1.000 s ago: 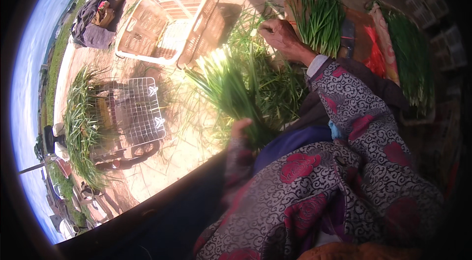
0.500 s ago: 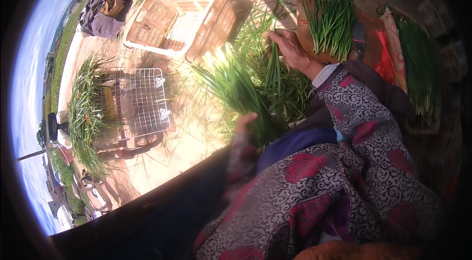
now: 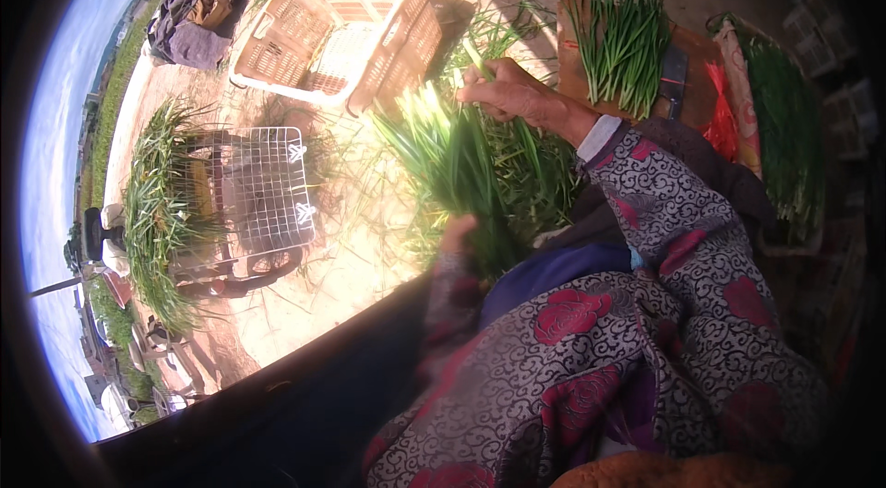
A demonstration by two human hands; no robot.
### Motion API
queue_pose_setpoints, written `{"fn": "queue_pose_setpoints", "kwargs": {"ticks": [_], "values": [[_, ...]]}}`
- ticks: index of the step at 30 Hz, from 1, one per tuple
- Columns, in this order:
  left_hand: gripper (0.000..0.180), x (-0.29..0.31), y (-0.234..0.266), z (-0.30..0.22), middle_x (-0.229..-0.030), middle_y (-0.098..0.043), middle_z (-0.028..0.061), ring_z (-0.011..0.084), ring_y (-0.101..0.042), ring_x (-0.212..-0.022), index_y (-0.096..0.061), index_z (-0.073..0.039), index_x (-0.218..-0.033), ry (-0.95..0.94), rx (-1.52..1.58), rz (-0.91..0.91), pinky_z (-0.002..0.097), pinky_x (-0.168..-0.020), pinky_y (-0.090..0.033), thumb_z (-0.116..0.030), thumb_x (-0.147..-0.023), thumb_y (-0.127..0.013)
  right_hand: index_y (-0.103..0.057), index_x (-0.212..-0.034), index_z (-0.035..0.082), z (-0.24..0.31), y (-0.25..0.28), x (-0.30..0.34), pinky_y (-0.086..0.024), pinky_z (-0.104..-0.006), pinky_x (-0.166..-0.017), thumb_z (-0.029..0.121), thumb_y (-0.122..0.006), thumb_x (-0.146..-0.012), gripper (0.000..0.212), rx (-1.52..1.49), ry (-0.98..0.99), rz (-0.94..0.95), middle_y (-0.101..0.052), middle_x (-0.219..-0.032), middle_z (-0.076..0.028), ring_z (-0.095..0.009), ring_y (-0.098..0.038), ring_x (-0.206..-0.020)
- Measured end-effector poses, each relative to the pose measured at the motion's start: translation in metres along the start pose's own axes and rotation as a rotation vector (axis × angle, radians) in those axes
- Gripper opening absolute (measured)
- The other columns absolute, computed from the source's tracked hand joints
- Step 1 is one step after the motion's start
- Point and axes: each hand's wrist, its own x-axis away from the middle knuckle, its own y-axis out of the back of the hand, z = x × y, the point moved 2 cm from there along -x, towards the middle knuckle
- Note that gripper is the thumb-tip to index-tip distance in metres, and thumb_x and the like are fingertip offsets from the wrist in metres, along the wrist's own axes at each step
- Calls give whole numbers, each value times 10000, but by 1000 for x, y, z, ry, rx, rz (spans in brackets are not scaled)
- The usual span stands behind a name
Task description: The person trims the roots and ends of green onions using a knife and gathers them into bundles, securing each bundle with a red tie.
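Stalks could slip loose: we clench the green bunch low in our left hand, our right hand pinching leaves at twelve o'clock.

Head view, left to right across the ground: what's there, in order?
Heap of greens → wire basket → plastic crate → bunch of green stalks with the left hand at its base → right hand → cut greens on board → knife → greens at far right.
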Motion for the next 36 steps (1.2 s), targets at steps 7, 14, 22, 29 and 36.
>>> {"fn": "queue_pose_setpoints", "kwargs": {"ticks": [7, 14, 22, 29, 36], "values": [[556, 21, -20, -8, -1166, -655, 212, 332, -671, -1004, -537, 66, -1290, -74, 95, 10, 434, -890, -575, -191, -815, -669, -568, -968, 70, -99, 115, -47, -363, -268, -511, 260, -643, -907, 213, 128, 369, -611, -412, -607, 23, -137, -429, -531], [543, 11, 15, -23, -1178, -645, 199, 338, -643, -1083, -547, 54, -1265, -167, 247, 142, 450, -886, -575, -160, -782, -674, -692, -996, 23, -89, 126, -17, -485, -426, -637, 276, -605, -887, 289, 762, 176, -711, -621, -708, -179, -294, -637, -653], [512, -6, -55, -38, -1088, -677, 158, 269, -685, -949, -556, 52, -1235, -344, -174, -20, 399, -842, -589, -78, -771, -728, -670, -943, -41, -99, -17, 11, -493, -377, -623, 267, -686, -767, 355, 564, -15, 275, -683, -749, -158, -222, -627, -646], [390, -37, -3, -29, -879, -683, 143, 251, -685, -737, -591, 39, -1094, -359, -386, -99, 370, -675, -597, -72, -752, -741, -668, -972, -24, -108, 4, 5, -491, -372, -633, 269, -707, -764, 361, 748, 15, 201, -671, -738, -142, -203, -628, -672], [330, -16, 5, -31, -817, -675, 153, 276, -672, -749, -615, 30, -1022, -198, -185, -73, 391, -705, -591, -150, -774, -740, -620, -913, -21, -95, 56, -9, -434, -373, -568, 274, -656, -875, 300, 658, 32, -38, -580, -683, -55, -171, -540, -597]]}}
